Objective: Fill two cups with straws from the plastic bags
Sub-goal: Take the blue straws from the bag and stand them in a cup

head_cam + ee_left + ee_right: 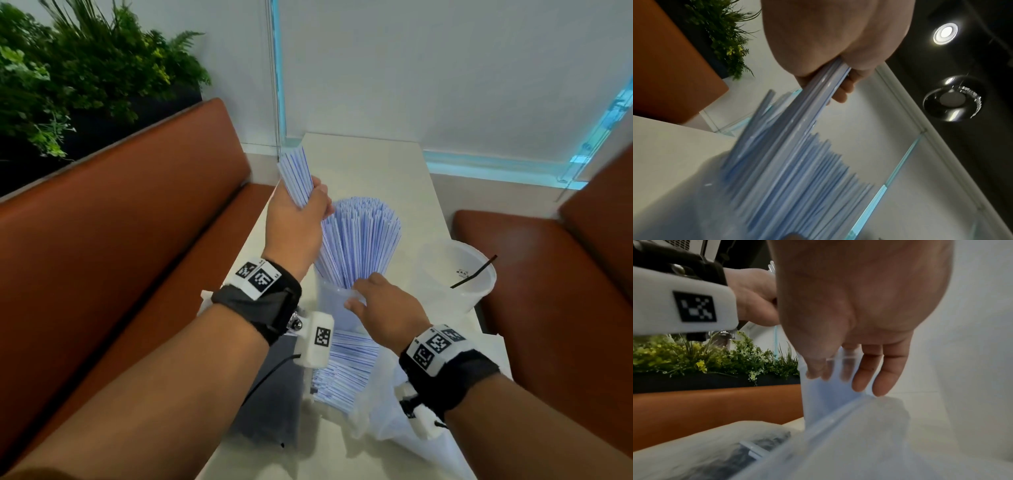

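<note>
Left hand (297, 219): grip clenched round a straw bundle (297, 178), tilted over the near cup (334, 301). Right hand (383, 308): fingers pinching that straw-filled cup's rim. Second cup (479, 291) right, holding one black straw (474, 272). Bagged straws (346, 370) near on the table (359, 154).

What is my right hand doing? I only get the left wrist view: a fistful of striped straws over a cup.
Observer: Your right hand pinches the rim of the near cup, below the straw bundle in your left hand.
Operator: Is there a second cup?
Observer: Yes, the second cup stands to the right, holding only one black straw.
Operator: Any straws left to load?
Observer: Yes, spare straws lie in the plastic bag by your wrists.
</note>
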Tool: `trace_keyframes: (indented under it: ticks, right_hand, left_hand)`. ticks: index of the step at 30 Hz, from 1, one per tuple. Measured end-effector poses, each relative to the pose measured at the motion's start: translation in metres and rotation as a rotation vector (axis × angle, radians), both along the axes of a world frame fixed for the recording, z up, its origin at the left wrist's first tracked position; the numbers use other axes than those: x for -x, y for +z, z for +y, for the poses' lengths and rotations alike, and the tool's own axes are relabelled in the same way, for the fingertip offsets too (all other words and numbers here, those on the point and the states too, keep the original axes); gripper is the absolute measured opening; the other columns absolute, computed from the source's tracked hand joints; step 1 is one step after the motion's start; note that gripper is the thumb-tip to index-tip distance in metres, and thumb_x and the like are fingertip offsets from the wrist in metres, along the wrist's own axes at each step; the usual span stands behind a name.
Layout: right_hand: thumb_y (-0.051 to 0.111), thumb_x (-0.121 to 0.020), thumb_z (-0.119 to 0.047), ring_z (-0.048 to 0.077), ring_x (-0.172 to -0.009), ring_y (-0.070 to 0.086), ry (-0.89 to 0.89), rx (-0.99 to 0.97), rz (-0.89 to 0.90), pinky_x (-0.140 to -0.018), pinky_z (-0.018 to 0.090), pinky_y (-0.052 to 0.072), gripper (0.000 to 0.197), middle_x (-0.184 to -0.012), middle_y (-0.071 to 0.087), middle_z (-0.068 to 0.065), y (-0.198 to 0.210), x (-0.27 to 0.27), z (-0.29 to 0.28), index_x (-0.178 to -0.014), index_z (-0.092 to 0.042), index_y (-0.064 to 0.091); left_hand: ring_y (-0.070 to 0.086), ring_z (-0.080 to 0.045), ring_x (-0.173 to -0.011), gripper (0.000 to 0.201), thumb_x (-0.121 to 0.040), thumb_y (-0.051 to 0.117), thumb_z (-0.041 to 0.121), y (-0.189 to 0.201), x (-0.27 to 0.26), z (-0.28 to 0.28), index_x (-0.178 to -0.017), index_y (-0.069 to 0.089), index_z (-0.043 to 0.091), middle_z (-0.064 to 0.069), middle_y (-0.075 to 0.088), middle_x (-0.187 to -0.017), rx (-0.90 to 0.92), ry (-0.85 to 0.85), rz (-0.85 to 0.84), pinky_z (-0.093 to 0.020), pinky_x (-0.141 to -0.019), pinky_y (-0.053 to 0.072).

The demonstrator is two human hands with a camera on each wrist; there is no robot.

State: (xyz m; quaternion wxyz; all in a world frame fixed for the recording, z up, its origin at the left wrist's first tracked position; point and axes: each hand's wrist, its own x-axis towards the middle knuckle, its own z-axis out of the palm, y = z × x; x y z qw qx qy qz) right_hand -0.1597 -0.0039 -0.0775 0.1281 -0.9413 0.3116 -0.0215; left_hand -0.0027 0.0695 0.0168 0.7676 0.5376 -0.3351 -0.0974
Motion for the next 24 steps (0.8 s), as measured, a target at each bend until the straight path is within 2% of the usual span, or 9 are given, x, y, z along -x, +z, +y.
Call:
trace_keyframes:
  ticks: [3, 5, 7, 9, 11, 14, 17, 20, 24]
  right_hand:
    - [0.039, -0.105, -0.046, 0.028, -0.094, 0.056, 0.025, 0.035, 0.022, -0.067, 0.034, 0.039, 0.03, -0.101, 0.033, -0.005, -0.005, -0.003, -0.004, -0.114, -0.019, 0.049]
    - [0.038, -0.105, -0.046, 0.027, -0.093, 0.053, 0.025, 0.038, 0.037, -0.068, 0.035, 0.039, 0.03, -0.1, 0.032, -0.005, -0.008, -0.005, -0.006, -0.115, -0.02, 0.047]
    - [0.037, -0.105, -0.045, 0.025, -0.089, 0.048, 0.025, 0.031, 0.033, -0.068, 0.036, 0.039, 0.028, -0.1, 0.03, -0.005, -0.009, -0.005, -0.006, -0.115, -0.02, 0.045]
    - [0.037, -0.106, -0.045, 0.022, -0.086, 0.042, 0.021, 0.028, 0.029, -0.068, 0.036, 0.038, 0.028, -0.101, 0.029, -0.005, -0.01, -0.004, -0.006, -0.115, -0.02, 0.045]
    - [0.036, -0.106, -0.045, 0.022, -0.086, 0.043, 0.021, 0.029, 0.031, -0.069, 0.036, 0.039, 0.028, -0.102, 0.03, -0.005, -0.01, -0.003, -0.005, -0.115, -0.02, 0.045]
    - [0.036, -0.106, -0.045, 0.02, -0.084, 0.038, 0.023, 0.029, 0.032, -0.069, 0.036, 0.038, 0.028, -0.103, 0.029, -0.005, -0.009, -0.002, -0.004, -0.114, -0.02, 0.044]
    - [0.036, -0.106, -0.045, 0.019, -0.085, 0.037, 0.011, 0.023, 0.042, -0.069, 0.035, 0.037, 0.027, -0.103, 0.028, -0.006, -0.008, -0.003, -0.004, -0.114, -0.021, 0.044]
    - [0.037, -0.106, -0.044, 0.018, -0.084, 0.038, 0.007, 0.025, 0.026, -0.068, 0.033, 0.036, 0.024, -0.103, 0.031, -0.005, -0.008, -0.004, -0.003, -0.111, -0.022, 0.043]
    - [0.036, -0.106, -0.044, 0.018, -0.085, 0.038, 0.022, 0.021, 0.022, -0.069, 0.033, 0.038, 0.027, -0.114, 0.04, 0.0, -0.006, -0.003, -0.003, -0.12, -0.021, 0.043]
  left_hand:
    - [0.061, -0.006, -0.075, 0.01, -0.093, 0.065, 0.024, -0.022, -0.01, -0.003, -0.086, 0.058, 0.026, 0.004, 0.064, -0.083, -0.243, 0.115, -0.167, -0.019, -0.069, 0.045]
    - [0.053, -0.012, -0.095, 0.007, -0.091, 0.064, 0.033, -0.034, -0.015, -0.008, -0.089, 0.061, 0.027, 0.0, 0.059, -0.102, -0.385, 0.216, -0.334, -0.023, -0.084, 0.041]
    - [0.038, -0.016, -0.115, 0.02, -0.091, 0.063, 0.039, -0.046, -0.016, -0.013, -0.103, 0.065, 0.023, -0.001, 0.048, -0.123, -0.554, 0.228, -0.449, -0.026, -0.1, 0.031]
    - [0.031, -0.017, -0.129, 0.034, -0.091, 0.064, 0.04, -0.057, -0.015, -0.016, -0.12, 0.063, 0.021, -0.002, 0.039, -0.138, -0.673, 0.132, -0.483, -0.025, -0.108, 0.024]
    - [0.029, -0.017, -0.136, 0.046, -0.091, 0.066, 0.038, -0.065, -0.015, -0.016, -0.132, 0.055, 0.021, -0.001, 0.037, -0.141, -0.695, 0.041, -0.493, -0.025, -0.111, 0.022]
    - [0.035, -0.013, -0.134, 0.07, -0.081, 0.08, 0.042, -0.061, -0.018, -0.011, -0.139, 0.045, 0.022, 0.003, 0.037, -0.135, -0.567, -0.01, -0.451, -0.035, -0.114, 0.033]
    - [0.033, -0.012, -0.14, 0.102, -0.071, 0.083, 0.058, -0.042, -0.023, -0.009, -0.15, 0.023, 0.036, 0.005, 0.027, -0.153, -0.47, -0.011, -0.362, -0.033, -0.113, 0.033]
    - [0.028, -0.013, -0.145, 0.093, -0.08, 0.068, 0.067, -0.02, -0.028, -0.014, -0.153, 0.021, 0.033, 0.003, 0.025, -0.159, -0.443, 0.065, -0.485, -0.032, -0.116, 0.029]
    - [0.032, -0.024, -0.146, 0.066, -0.1, 0.047, 0.055, -0.022, -0.021, -0.022, -0.15, 0.04, 0.012, -0.009, 0.039, -0.157, -0.696, 0.002, -1.0, -0.034, -0.118, 0.023]
